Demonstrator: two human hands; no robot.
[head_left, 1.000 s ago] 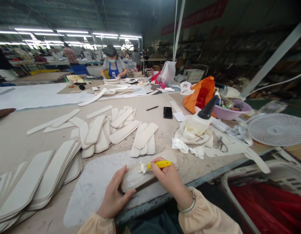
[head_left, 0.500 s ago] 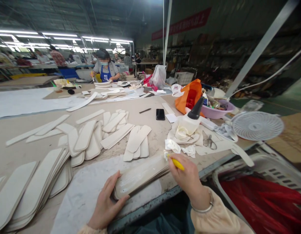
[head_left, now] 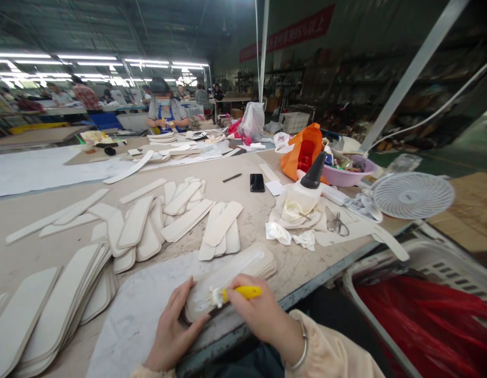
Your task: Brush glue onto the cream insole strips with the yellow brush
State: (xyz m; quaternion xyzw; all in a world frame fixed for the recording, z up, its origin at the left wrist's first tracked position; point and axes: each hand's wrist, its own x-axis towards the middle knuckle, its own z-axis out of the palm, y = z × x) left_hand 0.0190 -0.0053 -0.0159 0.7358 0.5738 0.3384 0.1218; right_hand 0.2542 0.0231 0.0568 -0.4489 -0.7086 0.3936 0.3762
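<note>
My right hand point(head_left: 257, 307) grips a small brush point(head_left: 245, 292) by its yellow handle. White paste covers the brush's bristles, which touch the top of a stack of long, round-ended off-white boards point(head_left: 231, 270). A wet, shiny film lies on the top board. My left hand point(head_left: 178, 320) holds the near left end of this stack between thumb and fingers. Under the stack lies a white paper sheet point(head_left: 127, 315).
More board stacks point(head_left: 65, 294) spread over the left of the table. Crumpled tissues point(head_left: 278, 233), a white bottle with black nozzle point(head_left: 302, 199), scissors point(head_left: 338, 226) and a phone point(head_left: 257, 182) lie beyond. A basket with red plastic point(head_left: 420, 315) stands right. A co-worker point(head_left: 168, 110) works opposite.
My right hand has drawn the brush from the stack's far right end toward its near left end. My left hand stays at its place. The view has shifted slightly.
</note>
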